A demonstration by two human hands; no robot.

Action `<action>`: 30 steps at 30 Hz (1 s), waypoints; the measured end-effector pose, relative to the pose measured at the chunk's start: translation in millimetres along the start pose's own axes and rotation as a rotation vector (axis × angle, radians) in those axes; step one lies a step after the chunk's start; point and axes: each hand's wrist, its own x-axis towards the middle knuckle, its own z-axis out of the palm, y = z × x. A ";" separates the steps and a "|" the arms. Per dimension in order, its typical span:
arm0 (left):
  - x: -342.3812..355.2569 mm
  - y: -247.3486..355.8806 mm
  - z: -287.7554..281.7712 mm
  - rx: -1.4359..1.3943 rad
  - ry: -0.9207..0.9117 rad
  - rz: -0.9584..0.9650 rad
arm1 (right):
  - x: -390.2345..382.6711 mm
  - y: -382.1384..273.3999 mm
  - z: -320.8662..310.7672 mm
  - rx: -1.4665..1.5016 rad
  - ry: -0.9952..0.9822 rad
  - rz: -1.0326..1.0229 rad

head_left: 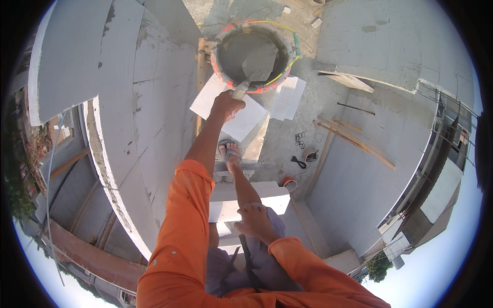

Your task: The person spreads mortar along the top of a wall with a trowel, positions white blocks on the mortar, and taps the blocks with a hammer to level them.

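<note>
My left hand [227, 107] grips the pale handle of a trowel [259, 61], whose wide blade lies in grey wet mortar inside a round bucket [226, 72] with orange patches and a yellow cord. Under my left arm and beside the bucket lie white blocks or boards [241, 123] [287, 100]. My right hand [254, 223] is lower, against my leg, with its fingers curled; what they hold, if anything, is hidden. My sandalled foot [228, 149] stands below the bucket, above a stepped stack of white blocks [272, 200].
Tall pale block walls [133, 128] [375, 154] rise on both sides, the left one with a rough edge. Wooden battens [354, 141] lean at the right. A small orange bucket [289, 183], dark cables [299, 161] and another container [310, 155] sit on the concrete floor. Metal bars [452, 118] cross the far-right opening.
</note>
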 end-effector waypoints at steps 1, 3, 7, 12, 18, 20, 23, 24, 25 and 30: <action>-16.8 -1.7 -6.7 -0.034 0.010 0.001 | 0.7 0.9 4.1 -0.025 0.022 -0.011; -54.5 -11.3 -20.4 -0.032 0.074 0.026 | 0.1 1.2 11.8 -0.078 0.055 -0.060; -150.9 -31.5 -65.2 -0.123 0.120 0.055 | 4.0 -10.6 1.7 -0.138 -0.006 -0.008; -265.2 -132.0 -131.9 -0.389 0.295 -0.003 | 8.2 -27.9 15.5 -0.286 -0.032 -0.027; -400.3 -249.0 -185.1 -0.153 0.746 0.038 | 4.5 -46.2 39.7 -0.451 -0.022 -0.082; -439.4 -292.3 -186.8 -0.020 0.873 -0.095 | 5.9 -47.2 50.0 -0.461 -0.019 -0.090; -488.8 -367.2 -177.3 0.104 1.020 -0.261 | 5.1 -56.9 65.7 -0.590 -0.086 -0.057; -499.8 -391.1 -171.8 0.132 1.060 -0.303 | 4.6 -58.0 69.7 -0.611 -0.068 -0.068; -512.0 -413.2 -165.9 0.165 1.102 -0.319 | 4.2 -59.8 75.4 -0.626 -0.052 -0.081; -563.7 -501.7 -131.9 0.335 1.243 -0.408 | 2.9 -70.1 95.0 -0.749 -0.063 -0.094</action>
